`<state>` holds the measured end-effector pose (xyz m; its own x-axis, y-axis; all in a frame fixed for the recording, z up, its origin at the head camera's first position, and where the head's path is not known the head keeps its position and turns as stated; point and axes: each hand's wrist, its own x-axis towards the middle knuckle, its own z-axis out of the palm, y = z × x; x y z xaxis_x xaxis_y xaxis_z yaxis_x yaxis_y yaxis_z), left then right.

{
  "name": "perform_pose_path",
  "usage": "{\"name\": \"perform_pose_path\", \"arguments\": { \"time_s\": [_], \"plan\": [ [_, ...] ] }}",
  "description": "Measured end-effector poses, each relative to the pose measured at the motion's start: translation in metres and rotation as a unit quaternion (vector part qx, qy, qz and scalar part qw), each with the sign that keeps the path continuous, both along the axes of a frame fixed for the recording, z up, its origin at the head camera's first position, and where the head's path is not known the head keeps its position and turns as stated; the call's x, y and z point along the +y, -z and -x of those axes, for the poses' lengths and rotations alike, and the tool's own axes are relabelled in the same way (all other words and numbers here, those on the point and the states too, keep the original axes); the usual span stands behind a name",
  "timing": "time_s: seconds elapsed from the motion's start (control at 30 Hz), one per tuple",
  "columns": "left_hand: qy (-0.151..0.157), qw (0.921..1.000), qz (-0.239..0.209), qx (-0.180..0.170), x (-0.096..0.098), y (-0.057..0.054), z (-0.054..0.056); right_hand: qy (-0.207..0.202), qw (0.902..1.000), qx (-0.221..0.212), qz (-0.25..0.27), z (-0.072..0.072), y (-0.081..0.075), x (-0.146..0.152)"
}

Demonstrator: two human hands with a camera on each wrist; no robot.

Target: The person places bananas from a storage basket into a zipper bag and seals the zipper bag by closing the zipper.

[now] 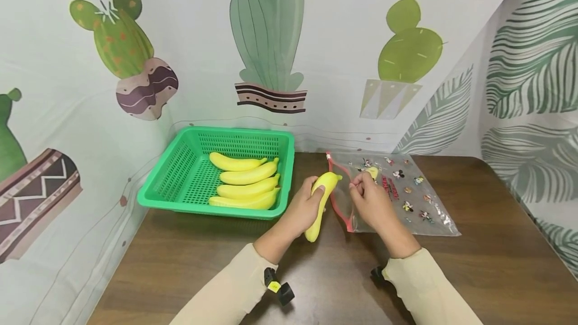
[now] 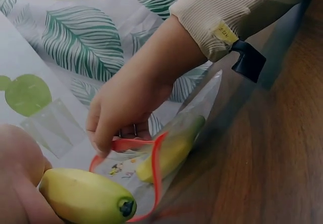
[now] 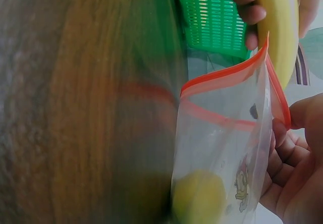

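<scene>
My left hand (image 1: 303,204) grips a yellow banana (image 1: 321,207) just left of the mouth of a clear zip bag (image 1: 424,184). In the right wrist view that banana (image 3: 282,27) overlaps the bag's red zip edge (image 3: 227,72). The thumb and fingers of my right hand (image 1: 372,197) pinch the upper side of the bag's mouth, which gapes. Another banana (image 2: 171,153) lies inside the bag, as the left wrist view shows. Small cartoon figures and red lettering are printed on the bag.
A green plastic basket (image 1: 167,174) stands on the wooden table (image 1: 189,265) to the left, with several bananas (image 1: 246,189) lying side by side in it. Behind the table hangs a cloth (image 1: 198,39) printed with cacti and leaves. Small black devices sit at both cuffs.
</scene>
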<state>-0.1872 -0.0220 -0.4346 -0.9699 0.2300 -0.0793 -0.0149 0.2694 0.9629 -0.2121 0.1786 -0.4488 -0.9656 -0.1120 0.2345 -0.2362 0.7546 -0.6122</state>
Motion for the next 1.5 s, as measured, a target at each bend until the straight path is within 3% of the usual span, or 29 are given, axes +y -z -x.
{"name": "perform_pose_path", "arguments": {
  "time_s": [0.37,0.8,1.17,1.5],
  "plan": [
    [-0.055,0.9944,-0.073,-0.052,0.014,0.02,0.014,0.001,1.0,-0.003,0.004,0.001,0.0,0.0],
    [-0.089,0.9737,-0.179,-0.109,0.029,0.033,0.024,-0.006,0.9999,-0.006,0.009,0.001,0.0,-0.002],
    [-0.099,0.9628,-0.224,-0.115,0.041,0.039,0.032,-0.007,0.9999,0.005,0.005,0.001,0.003,-0.001],
    [-0.101,0.9583,-0.241,-0.115,0.047,0.043,0.038,-0.005,1.0,-0.003,0.002,0.001,0.003,-0.001]
  ]
}}
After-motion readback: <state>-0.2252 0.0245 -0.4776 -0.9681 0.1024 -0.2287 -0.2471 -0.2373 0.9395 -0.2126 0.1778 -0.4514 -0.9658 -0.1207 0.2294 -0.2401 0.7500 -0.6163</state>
